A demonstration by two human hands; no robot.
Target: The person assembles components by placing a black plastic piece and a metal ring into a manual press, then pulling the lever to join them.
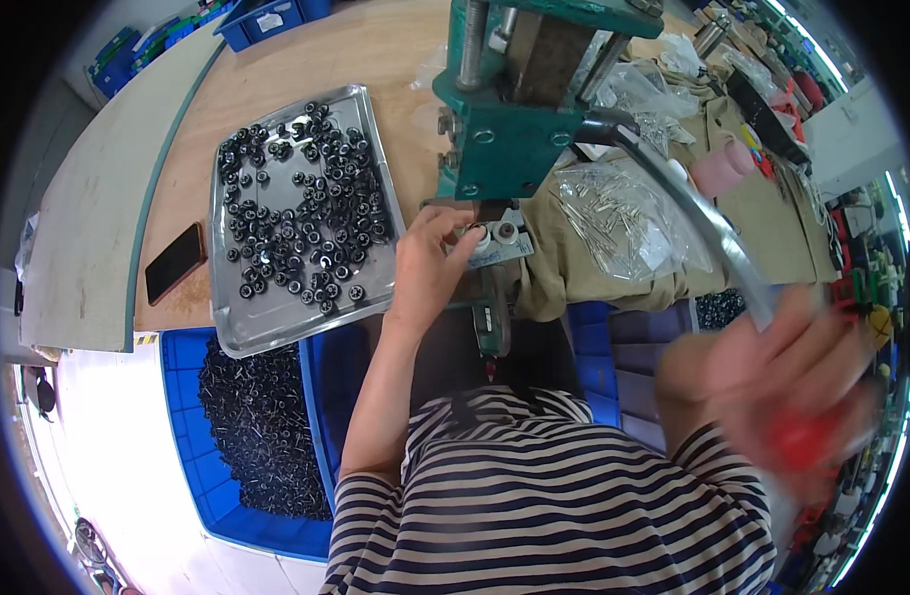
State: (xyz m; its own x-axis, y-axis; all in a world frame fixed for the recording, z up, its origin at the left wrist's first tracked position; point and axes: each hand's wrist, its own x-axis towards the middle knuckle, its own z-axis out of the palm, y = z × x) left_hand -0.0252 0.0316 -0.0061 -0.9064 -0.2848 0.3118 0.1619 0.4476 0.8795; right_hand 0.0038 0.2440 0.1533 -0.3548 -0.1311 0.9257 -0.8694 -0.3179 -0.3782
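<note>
In front of me stands a green hand press with a metal fixture under its ram. My left hand reaches to the fixture's left side, fingertips pinched at a small round part too covered to make out. Beside those fingers a pale round piece sits on the fixture. The press's long steel lever slants down to the right. My right hand, smeared by motion, is wrapped round the lever's lower end, where a blurred red knob shows.
Left of the press, a metal tray holds many small black wheels. A phone lies beside it. Below, a blue bin is full of small dark pins. To the right are a plastic bag of metal pins and a pink cup.
</note>
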